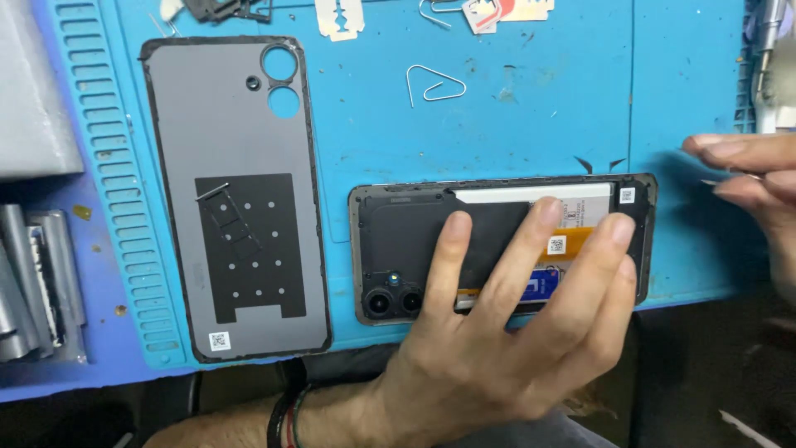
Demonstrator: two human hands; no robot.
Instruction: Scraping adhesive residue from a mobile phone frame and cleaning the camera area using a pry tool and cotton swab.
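Note:
An opened phone (pixel 398 232) lies sideways near the front edge of a blue repair mat (pixel 514 108), its dark inner plate, twin camera lenses and white battery exposed. My left hand (pixel 497 348) reaches over it from below, fingers spread, fingertips resting on the plate and battery, holding nothing. My right hand (pixel 759 178) comes in from the right edge, just past the phone's right end. Its fingers are pinched together on what looks like a thin pale metal sliver (pixel 715 181). The grey removed back cover (pixel 224 124) lies inside up to the left, with a small card tray (pixel 214 192) on it.
A bent wire clip (pixel 435 83) lies on the mat behind the phone. A razor blade (pixel 340 17) and small parts sit along the far edge. Grey metal pieces (pixel 33 282) stand at the left. A tool (pixel 767 58) hangs at the top right.

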